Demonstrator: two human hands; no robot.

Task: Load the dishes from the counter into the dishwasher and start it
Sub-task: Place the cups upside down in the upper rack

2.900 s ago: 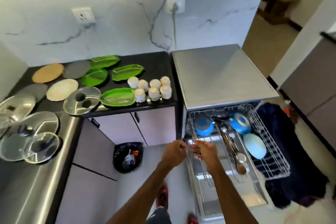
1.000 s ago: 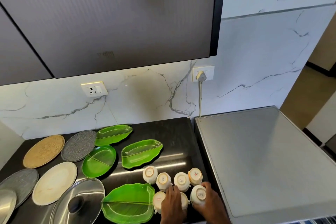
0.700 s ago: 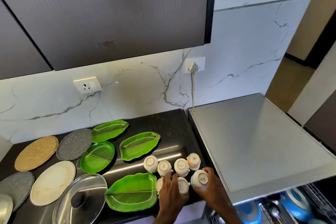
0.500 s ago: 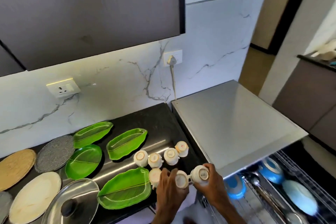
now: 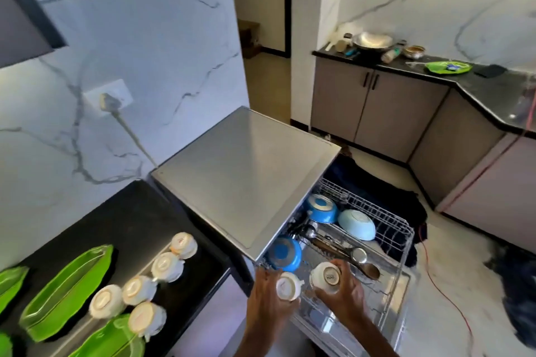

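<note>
Observed: the left hand and the right hand each hold one small white cup, base up, over the front of the pulled-out rack of the dishwasher.

Left cup: over the rack's front left corner, just in front of a dark blue bowl. The left fingers are curled round its wall from the outer side, with the thumb underneath. A small handle appears to stick out on its right side.

Right cup: beside the first and apart from it, close to the ladle lying in the rack. The right fingers wrap its far wall and the thumb closes on the near wall. Neither hand is slack; both are clamped on their cups.

Handling, as judged: the cups look like glazed ceramic, so light, rigid, smooth enough to slip and liable to chip against the wire or each other. A hold round the wall, as now, seems firmer than a pinch on the handle. They should go down mouth-first between the wires, and gently.

Remaining: five more cups stand inverted near the counter's front right corner, with green plates to their left. Loading looks well short of done.
</note>
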